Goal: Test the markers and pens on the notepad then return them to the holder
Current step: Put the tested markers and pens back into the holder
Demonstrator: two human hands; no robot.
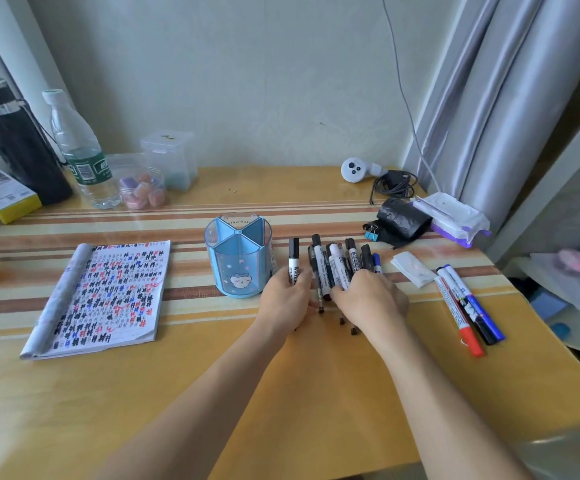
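Note:
A blue see-through pen holder (238, 258) with divided sections stands mid-table and looks empty. An open notepad (108, 292) covered in black, red and blue marks lies to its left. Right of the holder, several markers and pens (337, 265) lie side by side. My left hand (286, 296) grips a black-capped whiteboard marker (294, 254) at the row's left end. My right hand (368, 299) lies over the lower ends of the others, fingers curled onto them. Three more markers (465, 306), red, black and blue capped, lie further right.
A water bottle (80, 154), a black flask (11, 140), clear boxes (169, 157) and a small jar (143, 188) line the back left. A controller (356, 169), cable, black roll (402, 220), wipes pack (454, 216) and folded tissue (413, 268) sit at the right. The table edge runs along the right.

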